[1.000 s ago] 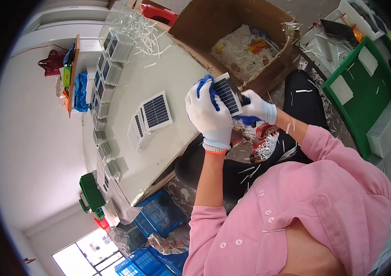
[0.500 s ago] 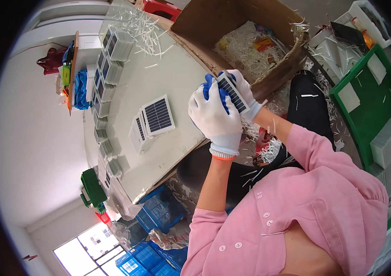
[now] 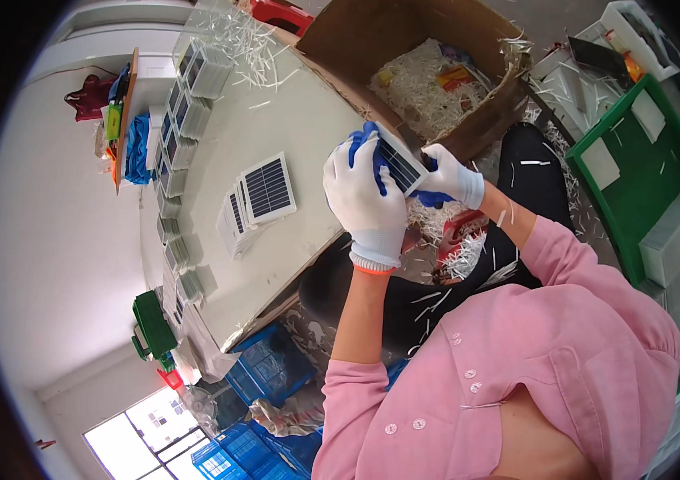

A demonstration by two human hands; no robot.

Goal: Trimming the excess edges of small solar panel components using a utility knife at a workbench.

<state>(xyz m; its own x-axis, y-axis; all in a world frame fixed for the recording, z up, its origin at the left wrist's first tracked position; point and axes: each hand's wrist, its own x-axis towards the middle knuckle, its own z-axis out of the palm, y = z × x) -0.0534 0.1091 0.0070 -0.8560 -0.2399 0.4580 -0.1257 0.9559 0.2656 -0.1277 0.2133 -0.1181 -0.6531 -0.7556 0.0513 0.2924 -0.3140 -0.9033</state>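
Both my hands wear white gloves with blue palms and fingers. My left hand (image 3: pixel 366 192) is closed round the left side of a small solar panel (image 3: pixel 404 168), dark with pale lines and a white border, held tilted above my lap. My right hand (image 3: pixel 452 178) pinches the panel's right edge near its lower corner, with blue fingertips partly under it. On the pale table (image 3: pixel 236 292) to the left lies a fanned stack of similar solar panels (image 3: pixel 266 190). The underside of the held panel is hidden.
Stacks of panels (image 3: pixel 194 116) line the table's far left edge, with white strips (image 3: pixel 256 56) scattered behind. A cardboard box (image 3: pixel 348 36) of white scraps stands ahead. A green tray (image 3: pixel 636 168) is at the right; blue crates (image 3: pixel 272 368) sit below the table.
My right hand has slid from the panel's far side down to its right lower edge, drawing back from my left hand. More of the panel's right end shows now.
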